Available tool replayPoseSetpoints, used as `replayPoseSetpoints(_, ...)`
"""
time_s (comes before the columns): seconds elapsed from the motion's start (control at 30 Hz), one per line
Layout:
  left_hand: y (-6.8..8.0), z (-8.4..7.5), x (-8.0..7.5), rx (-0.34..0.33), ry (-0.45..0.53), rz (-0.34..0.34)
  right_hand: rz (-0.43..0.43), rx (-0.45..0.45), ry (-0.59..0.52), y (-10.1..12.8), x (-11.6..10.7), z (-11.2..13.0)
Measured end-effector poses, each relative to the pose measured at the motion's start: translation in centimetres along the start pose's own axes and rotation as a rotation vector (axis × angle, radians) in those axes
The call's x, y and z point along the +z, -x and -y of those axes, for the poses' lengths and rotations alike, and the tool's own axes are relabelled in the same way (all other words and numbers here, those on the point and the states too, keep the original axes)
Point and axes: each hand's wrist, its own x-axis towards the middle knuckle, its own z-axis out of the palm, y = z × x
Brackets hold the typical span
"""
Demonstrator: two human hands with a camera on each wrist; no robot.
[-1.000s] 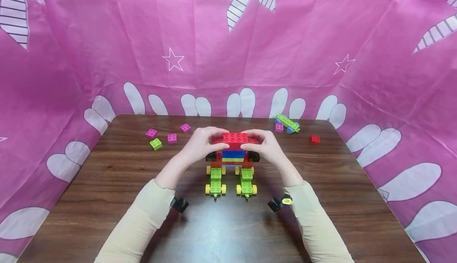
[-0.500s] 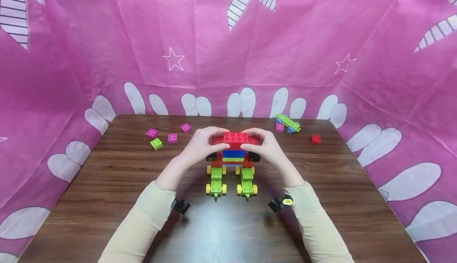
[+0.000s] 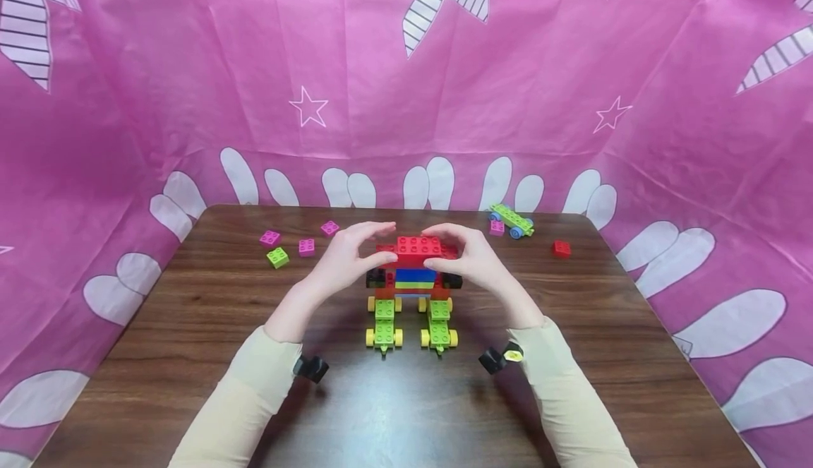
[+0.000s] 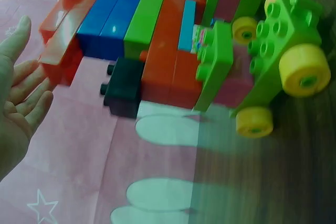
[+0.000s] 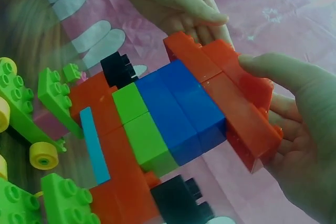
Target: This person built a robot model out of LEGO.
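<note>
Two hands flank the stacked plastic-brick model w/ red top [image 3: 417, 248] at centre of the brown wooden table [image 3: 190, 355]. Left hand [image 3: 346, 260] has let go, fingers relaxed, just beside the red top. Right hand [image 3: 473, 260] curls round the top's other end, thumb on its front edge. Two green wheeled bases [image 3: 411, 323] sit wrist-side of both hands

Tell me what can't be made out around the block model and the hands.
- Head view: the model's back side faces away; both hands cover its top ends.
- Left wrist view: the left hand is cut off by the frame edge; contact unclear.
- Head view: the small wheeled piece is too small for detail.
</note>
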Motion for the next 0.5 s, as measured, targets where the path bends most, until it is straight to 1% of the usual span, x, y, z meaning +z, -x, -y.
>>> replayPoseSetpoints(0.1,0.5,0.2,-1.1,0.0,-0.031,-0.024,0.01,-0.032,0.044,-0.5,-0.1,0.6)
replayPoseSetpoints(0.2,1.1,0.7,-2.3,0.006,-0.059,-0.062,0.017,-0.047,0.073,-1.0,-0.2,1.3)
replayPoseSetpoints(0.33,1.9,1.8,-4.2,0.017,-0.107,-0.148,0.051,-0.041,0.102,-1.6,-0.2,2.0)
replayPoseSetpoints(0.5,2.9,3.8,-7.0,-0.013,-0.164,-0.255,0.096,-0.031,0.135,-1.9,0.1,2.4)
